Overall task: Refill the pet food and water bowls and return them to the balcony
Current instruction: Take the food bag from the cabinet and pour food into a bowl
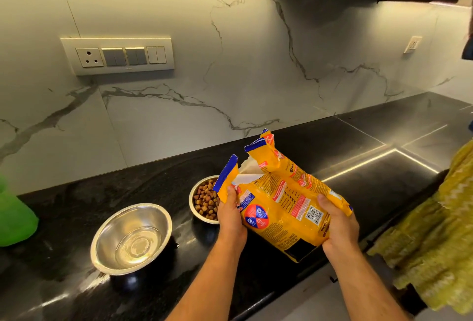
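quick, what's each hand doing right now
Left hand: closed on the food bag near its torn top.
Right hand: closed on the bag's lower end.

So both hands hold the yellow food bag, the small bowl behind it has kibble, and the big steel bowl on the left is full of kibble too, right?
Not quite. The head view shows the big steel bowl holds only clear water, no kibble. The rest stands: both hands hold the yellow food bag, and the small bowl has kibble.
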